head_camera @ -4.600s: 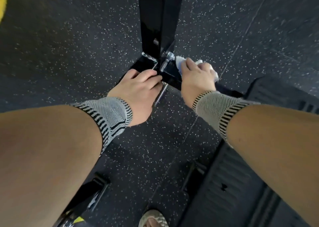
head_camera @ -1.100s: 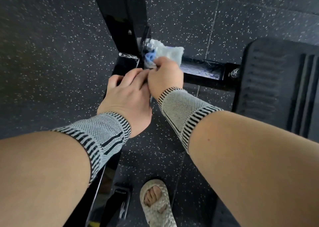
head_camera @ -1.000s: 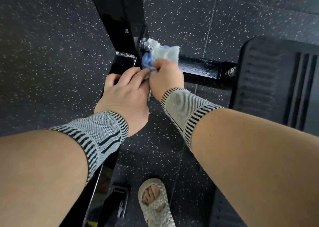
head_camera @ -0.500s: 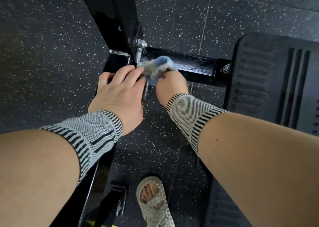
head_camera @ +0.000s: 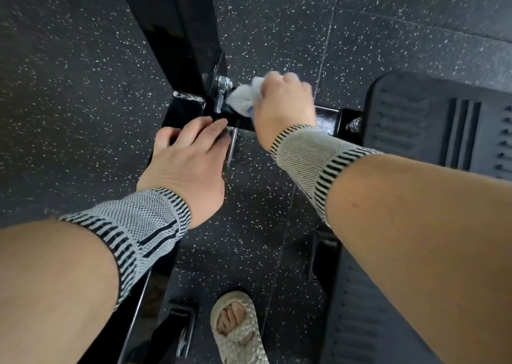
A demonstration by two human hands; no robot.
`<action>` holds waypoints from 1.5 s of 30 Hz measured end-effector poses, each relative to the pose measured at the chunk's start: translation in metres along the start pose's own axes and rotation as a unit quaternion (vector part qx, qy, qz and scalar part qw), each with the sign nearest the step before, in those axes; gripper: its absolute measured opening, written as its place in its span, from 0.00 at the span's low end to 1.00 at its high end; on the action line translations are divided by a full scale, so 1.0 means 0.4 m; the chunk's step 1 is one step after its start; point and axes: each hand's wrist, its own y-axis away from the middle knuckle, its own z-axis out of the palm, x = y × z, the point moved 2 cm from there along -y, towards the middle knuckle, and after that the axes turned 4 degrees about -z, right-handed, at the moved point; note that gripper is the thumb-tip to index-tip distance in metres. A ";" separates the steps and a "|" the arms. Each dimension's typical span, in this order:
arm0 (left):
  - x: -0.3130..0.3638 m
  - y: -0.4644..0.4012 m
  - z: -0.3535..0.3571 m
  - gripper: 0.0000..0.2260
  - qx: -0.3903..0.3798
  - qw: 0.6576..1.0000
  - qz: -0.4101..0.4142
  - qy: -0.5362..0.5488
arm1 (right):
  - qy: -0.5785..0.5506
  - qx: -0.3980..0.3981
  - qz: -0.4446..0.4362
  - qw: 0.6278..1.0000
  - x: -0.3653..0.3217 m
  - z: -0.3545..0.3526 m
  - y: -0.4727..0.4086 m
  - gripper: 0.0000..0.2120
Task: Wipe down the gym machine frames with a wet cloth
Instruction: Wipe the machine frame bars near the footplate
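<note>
Right hand [head_camera: 282, 106] fingers are curled round a wet cloth [head_camera: 243, 98], which is bunched up and pressed onto the black frame bar [head_camera: 327, 117], just beside the shiny bolt [head_camera: 224, 82]. It is likely held there so the joint can be rubbed clean. Left hand [head_camera: 185, 158] is laid flat, fingers straight and close together, on the near frame piece [head_camera: 182, 109], probably so the body is kept steady. A dark rubber floor [head_camera: 69, 73] with pale specks is seen all around. A ribbed black footplate [head_camera: 432, 122] is fixed on the right, and a woven sandal [head_camera: 238, 327] is seen near the bottom.
</note>
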 end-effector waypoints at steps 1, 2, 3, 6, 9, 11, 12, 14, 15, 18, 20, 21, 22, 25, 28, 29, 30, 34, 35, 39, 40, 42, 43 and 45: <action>-0.001 0.002 -0.001 0.27 0.002 1.000 -0.001 -0.002 | -0.011 -0.008 -0.043 0.999 -0.018 0.005 -0.006 0.15; -0.001 0.004 -0.002 0.28 0.004 1.000 -0.001 -0.003 | -0.021 -0.017 -0.064 0.998 -0.022 0.010 -0.001 0.15; 0.000 0.004 -0.004 0.28 0.005 1.000 0.000 0.000 | -0.028 -0.020 -0.059 0.998 -0.014 0.011 0.007 0.16; -0.002 0.001 0.000 0.28 0.001 1.000 0.009 0.012 | -0.058 0.010 0.088 0.994 0.064 -0.010 0.043 0.18; -0.005 0.001 0.008 0.28 -0.007 1.000 0.006 0.014 | -0.093 -0.003 0.188 0.978 0.099 -0.032 0.093 0.23; -0.006 0.003 0.006 0.27 0.001 0.999 0.005 0.034 | -0.124 -0.075 0.166 0.975 0.076 -0.016 0.122 0.20; -0.004 0.006 0.002 0.25 0.012 0.998 0.005 0.060 | -0.151 -0.112 0.151 0.971 0.063 -0.006 0.137 0.17; -0.007 0.016 -0.019 0.20 0.057 0.986 -0.030 0.153 | -0.222 -0.132 0.140 0.956 0.040 -0.006 0.159 0.14; -0.021 0.019 -0.032 0.17 0.094 0.971 -0.080 0.204 | -0.242 -0.117 0.127 0.955 0.033 -0.013 0.164 0.13; -0.109 0.023 -0.071 0.12 0.171 0.901 -0.282 0.282 | -0.233 -0.036 0.036 0.971 -0.002 -0.054 0.160 0.13; -0.186 0.038 -0.080 0.12 0.172 0.860 -0.385 0.287 | -0.241 -0.015 -0.052 0.969 -0.062 -0.078 0.138 0.14; -0.212 0.050 -0.082 0.13 0.160 0.853 -0.407 0.284 | -0.231 -0.030 -0.100 0.967 -0.098 -0.076 0.122 0.14; -0.227 0.063 -0.084 0.13 0.145 0.854 -0.415 0.279 | -0.206 -0.055 -0.153 0.965 -0.136 -0.071 0.109 0.14; -0.218 0.099 -0.091 0.15 0.118 0.870 -0.399 0.265 | -0.043 -0.149 -0.303 0.940 -0.220 -0.040 0.122 0.12; -0.188 0.131 -0.109 0.18 0.104 0.882 -0.376 0.264 | 0.070 -0.217 -0.374 0.899 -0.243 -0.023 0.177 0.19; -0.174 0.144 -0.118 0.19 0.096 0.886 -0.366 0.266 | 0.079 -0.250 -0.370 0.891 -0.242 -0.026 0.194 0.20; -0.159 0.156 -0.127 0.19 0.089 0.890 -0.357 0.268 | 0.088 -0.283 -0.352 0.888 -0.235 -0.038 0.210 0.22; -0.092 0.206 -0.181 0.19 0.075 0.886 -0.354 0.292 | 0.108 -0.301 -0.318 0.892 -0.180 -0.133 0.277 0.19; -0.071 0.219 -0.202 0.18 0.074 0.883 -0.351 0.303 | 0.074 -0.281 -0.295 0.910 -0.161 -0.171 0.291 0.17; 0.028 0.271 -0.300 0.13 0.041 0.882 -0.298 0.363 | -0.085 -0.205 -0.166 0.961 -0.106 -0.332 0.360 0.14; 0.048 0.283 -0.325 0.12 0.029 0.879 -0.290 0.377 | -0.099 -0.186 -0.151 0.966 -0.102 -0.365 0.378 0.15; 0.082 0.306 -0.374 0.10 0.009 0.882 -0.279 0.380 | -0.131 -0.143 -0.130 0.972 -0.103 -0.431 0.417 0.15; 0.098 0.317 -0.403 0.10 0.007 0.883 -0.276 0.379 | -0.148 -0.131 -0.123 0.973 -0.104 -0.463 0.435 0.14; 0.127 0.346 -0.466 0.15 0.001 0.882 -0.270 0.386 | -0.174 -0.114 -0.116 0.971 -0.114 -0.526 0.475 0.12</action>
